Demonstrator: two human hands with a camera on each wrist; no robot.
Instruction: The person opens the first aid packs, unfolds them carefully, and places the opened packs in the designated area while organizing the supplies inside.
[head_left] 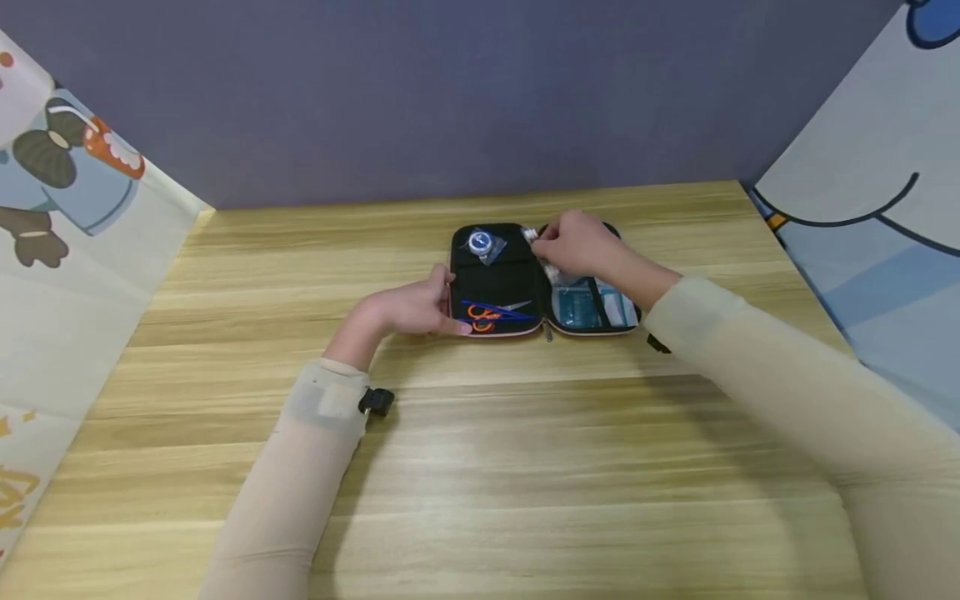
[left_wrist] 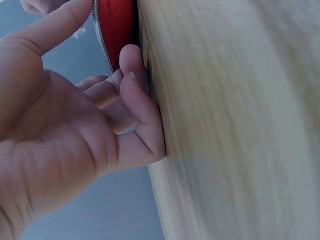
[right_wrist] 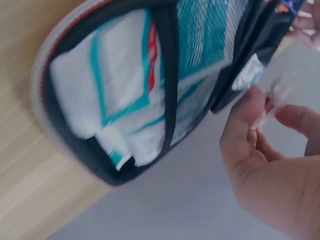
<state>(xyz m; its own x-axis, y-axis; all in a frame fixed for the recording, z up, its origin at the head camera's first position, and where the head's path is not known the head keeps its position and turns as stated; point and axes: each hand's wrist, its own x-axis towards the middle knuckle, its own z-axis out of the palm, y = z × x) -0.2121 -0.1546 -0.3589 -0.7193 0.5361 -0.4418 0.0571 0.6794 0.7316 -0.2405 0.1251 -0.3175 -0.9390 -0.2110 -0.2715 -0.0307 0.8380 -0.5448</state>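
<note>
An unzipped first-aid case [head_left: 495, 279] lies spread flat on the table, black inside, with red fabric outside in the left wrist view. My left hand [head_left: 416, 308] holds its left edge, the thumb at the zipper [left_wrist: 102, 37] and the last fingers curled by the tabletop. Over the fold, my right hand [head_left: 581, 243] pinches a small clear plastic packet [right_wrist: 285, 90]; its contents are blurred. A silvery crumpled wrapper [right_wrist: 248, 73] shows just beyond those fingertips. The case's left half holds orange-handled scissors [head_left: 480, 313], thin blue tools and a bagged white round item [head_left: 481, 243].
White and teal packets [right_wrist: 122, 70] fill the case's right half under a black strap [right_wrist: 167, 65]. The wooden table [head_left: 480, 467] meets a grey-blue panel [head_left: 480, 100] at its far edge. Walls with cartoon prints [head_left: 75, 183] stand left and right.
</note>
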